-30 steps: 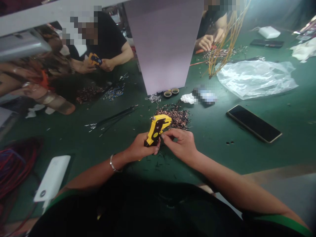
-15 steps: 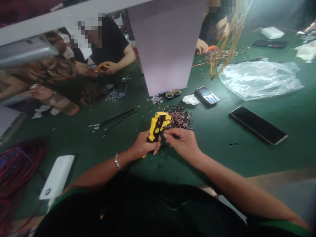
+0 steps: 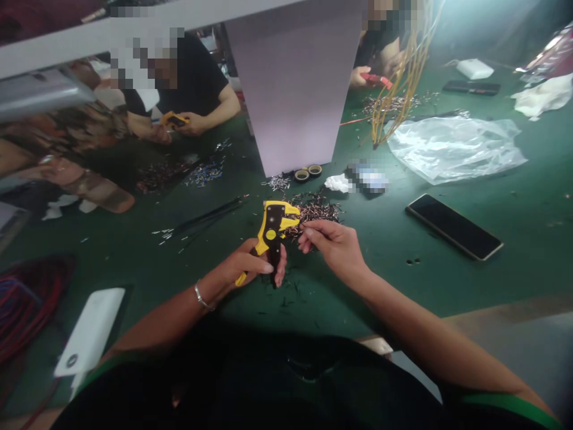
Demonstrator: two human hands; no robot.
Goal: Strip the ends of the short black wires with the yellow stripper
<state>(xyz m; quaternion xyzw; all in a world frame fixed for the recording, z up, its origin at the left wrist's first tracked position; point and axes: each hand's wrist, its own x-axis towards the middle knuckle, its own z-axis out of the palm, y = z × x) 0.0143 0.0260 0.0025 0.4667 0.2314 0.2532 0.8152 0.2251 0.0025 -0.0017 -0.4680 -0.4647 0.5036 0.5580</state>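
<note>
My left hand (image 3: 256,263) is wrapped round the handles of a yellow and black wire stripper (image 3: 271,227). The tool stands tilted, its jaws parted and facing right. Thumb and forefinger of my right hand (image 3: 333,242) are pinched together just right of the jaws. Whatever is between those fingertips is too small to make out. Right behind both hands lies a pile of short cut wires (image 3: 317,209), dark with copper-coloured ends. Small black scraps (image 3: 290,295) are scattered on the green table below my hands.
A phone (image 3: 454,227), a keypad phone (image 3: 369,179), tape rolls (image 3: 308,172) and a plastic bag (image 3: 456,146) lie to the right or beyond. Leftward are black wires (image 3: 210,216), a white power bank (image 3: 92,328) and a red cable coil (image 3: 31,316). Co-workers sit across, past a panel (image 3: 295,95).
The wire stripper has turned so its jaws point right, and its handles are spread wider. My right hand's fingertips have come up beside the jaws. The whole view has shifted slightly.
</note>
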